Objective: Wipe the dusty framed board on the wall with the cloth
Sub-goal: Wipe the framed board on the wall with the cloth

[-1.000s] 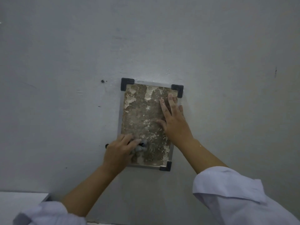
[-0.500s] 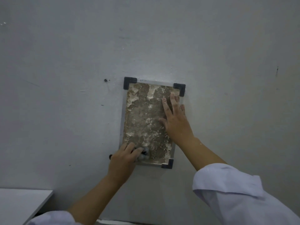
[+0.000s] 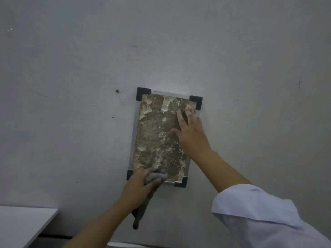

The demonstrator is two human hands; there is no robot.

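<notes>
A framed board [image 3: 155, 133] hangs on the grey wall, its brown face blotched with pale dust, with a silver frame and black corner caps. My left hand [image 3: 138, 185] is at the board's lower left corner, shut on a bunched grey cloth [image 3: 155, 177] that presses against the bottom edge; a tail of the cloth hangs down below my wrist. My right hand [image 3: 190, 133] lies flat with fingers spread on the board's right side, near the top right corner.
A small dark screw [image 3: 117, 90] sits in the wall left of the board's top. A white tabletop corner [image 3: 23, 224] shows at the lower left. White sleeves cover both my upper arms.
My left hand with the cloth has slid down the board's lower left part to the bottom edge. My right hand has stayed flat on the right side.
</notes>
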